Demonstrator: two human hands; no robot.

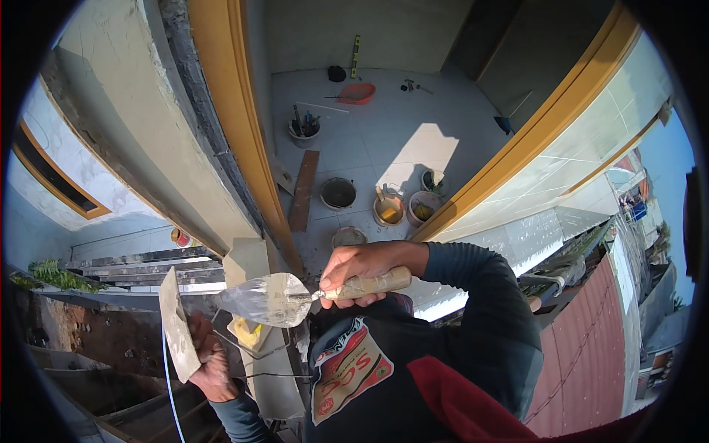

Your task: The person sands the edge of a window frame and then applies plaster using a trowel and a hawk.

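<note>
My right hand (362, 269) is closed round the wooden handle of a trowel (277, 299). Grey-white smears streak the metal blade, which points left. My left hand (210, 354) grips a flat, pale board (177, 323) by its inner side, with the board tilted nearly upright. The trowel's tip ends a little to the right of the board, apart from it. Below the blade, a yellow sponge-like piece (247, 332) lies on a narrow pale ledge (269, 376), beside a bent dark wire.
An orange frame (229, 96) borders the opening to a tiled room. On its floor stand a bucket of grey mix (338, 193), a tub with a yellow thing (388, 210), a tool bucket (303, 129), a red scoop (357, 94) and a plank (303, 190). Ground drops away at lower left.
</note>
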